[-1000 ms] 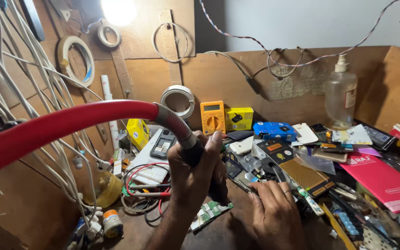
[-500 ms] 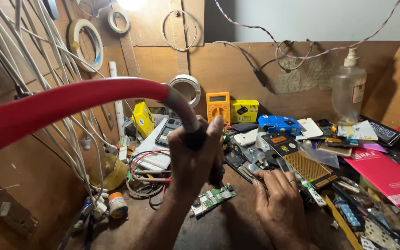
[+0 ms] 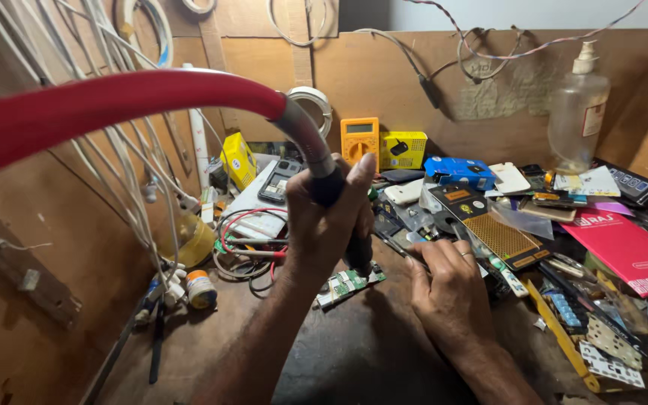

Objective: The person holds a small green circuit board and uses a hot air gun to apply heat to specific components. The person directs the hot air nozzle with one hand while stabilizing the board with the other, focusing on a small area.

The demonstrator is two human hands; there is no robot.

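Note:
My left hand (image 3: 328, 225) is wrapped around the black handle of a hot-air wand (image 3: 339, 217), thumb up along it. The wand's nozzle points down at the bench. Its grey neck runs into a thick red hose (image 3: 114, 101) that arcs up and off to the left. A small green circuit board (image 3: 348, 283) lies on the dark bench just below the nozzle. My right hand (image 3: 448, 289), with a ring on one finger, rests fingers-down on the bench right of the board. A thin metal piece (image 3: 399, 247) shows by its fingertips; whether the hand grips it is unclear.
The bench back and right are crowded: a yellow multimeter (image 3: 359, 139), yellow box (image 3: 403, 149), blue box (image 3: 459, 171), clear pump bottle (image 3: 579, 112), pink booklet (image 3: 624, 251), phone parts and screens. White cables (image 3: 121, 172) hang at left above coiled wires (image 3: 245, 247) and small tape rolls (image 3: 200, 289).
The view has tilted down and drawn closer to the bench. My left hand keeps its hold on the wand over the board, and my right hand stays beside it.

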